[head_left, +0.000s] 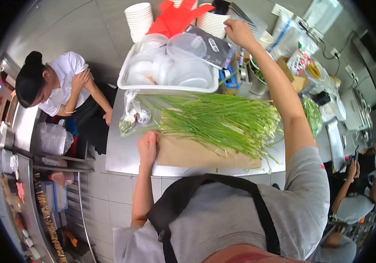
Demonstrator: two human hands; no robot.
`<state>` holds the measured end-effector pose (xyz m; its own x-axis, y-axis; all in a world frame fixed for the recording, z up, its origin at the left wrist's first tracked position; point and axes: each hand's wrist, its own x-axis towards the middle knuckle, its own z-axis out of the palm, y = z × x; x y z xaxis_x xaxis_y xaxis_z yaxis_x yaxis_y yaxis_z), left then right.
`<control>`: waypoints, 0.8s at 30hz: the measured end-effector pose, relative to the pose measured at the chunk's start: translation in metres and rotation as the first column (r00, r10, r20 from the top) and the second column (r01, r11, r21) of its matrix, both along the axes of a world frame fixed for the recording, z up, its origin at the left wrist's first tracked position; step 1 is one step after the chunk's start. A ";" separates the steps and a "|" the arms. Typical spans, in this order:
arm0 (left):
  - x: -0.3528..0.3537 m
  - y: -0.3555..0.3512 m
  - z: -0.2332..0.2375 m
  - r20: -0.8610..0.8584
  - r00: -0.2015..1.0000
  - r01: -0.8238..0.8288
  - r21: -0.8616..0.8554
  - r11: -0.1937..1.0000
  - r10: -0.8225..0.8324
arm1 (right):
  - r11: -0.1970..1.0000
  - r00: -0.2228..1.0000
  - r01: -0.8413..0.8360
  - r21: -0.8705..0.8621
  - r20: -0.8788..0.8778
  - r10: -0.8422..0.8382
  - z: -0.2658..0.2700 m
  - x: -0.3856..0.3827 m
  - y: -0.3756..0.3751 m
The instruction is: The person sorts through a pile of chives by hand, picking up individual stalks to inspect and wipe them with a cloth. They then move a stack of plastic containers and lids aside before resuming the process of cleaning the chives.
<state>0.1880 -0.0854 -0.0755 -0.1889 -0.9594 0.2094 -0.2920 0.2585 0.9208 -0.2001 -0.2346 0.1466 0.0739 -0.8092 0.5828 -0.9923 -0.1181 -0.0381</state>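
Note:
A large bundle of long green chives or scallions (216, 120) lies across a brown cardboard sheet (188, 153) on the metal table (128, 164). My left hand (147, 147) is curled closed by the sheet's left edge, near the tips of the greens; its inner side is hidden. Beyond the greens, my right hand (239, 33) reaches out with its fingers drawn together, beside a stack of white bowls (212, 25) and a dark object (220, 6). Whatever it may hold is too small to make out.
A white basket (170, 89) of clear plastic lids (190, 72) stands behind the greens, with a red glove (174, 17) above it. A small plastic bag (128, 116) lies left. A metal pot (258, 81) stands right. A seated person (69, 83) is at left; other people are at far right.

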 end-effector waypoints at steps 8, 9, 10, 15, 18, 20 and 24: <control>-0.003 -0.007 0.002 0.056 0.997 -0.035 -0.155 0.987 0.044 | 0.952 0.922 0.266 -0.152 -0.248 -0.297 -0.021 -0.052 -0.189; -0.004 -0.008 0.003 0.053 0.997 -0.044 -0.157 0.987 0.053 | 0.936 0.924 0.348 -0.055 -0.148 -0.352 -0.020 -0.063 -0.206; -0.003 -0.009 0.003 0.058 0.996 -0.064 -0.145 0.987 0.073 | 0.919 0.914 0.388 0.073 -0.157 -0.374 -0.016 -0.075 -0.223; -0.004 -0.008 0.011 0.116 0.991 -0.059 -0.115 0.992 0.073 | 0.872 0.884 0.430 0.232 -0.302 -0.356 -0.018 -0.113 -0.266; -0.004 -0.009 0.006 0.071 0.995 -0.062 -0.101 0.993 0.069 | 0.919 0.908 0.379 0.112 -0.237 -0.346 -0.028 -0.113 -0.265; -0.003 -0.008 0.006 0.085 0.994 -0.063 -0.072 0.995 0.069 | 0.971 0.968 0.198 -0.131 -0.130 -0.215 -0.037 -0.110 -0.259; -0.006 -0.010 0.007 0.076 0.994 -0.072 -0.087 0.994 0.079 | 0.894 0.882 0.438 -0.099 -0.146 -0.448 -0.032 -0.103 -0.257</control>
<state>0.1825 -0.0952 -0.0682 -0.1355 -0.9511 0.2776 -0.3845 0.3087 0.8700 -0.3032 -0.4918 0.1141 -0.1873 -0.7429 0.6427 -0.9333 0.3387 0.1194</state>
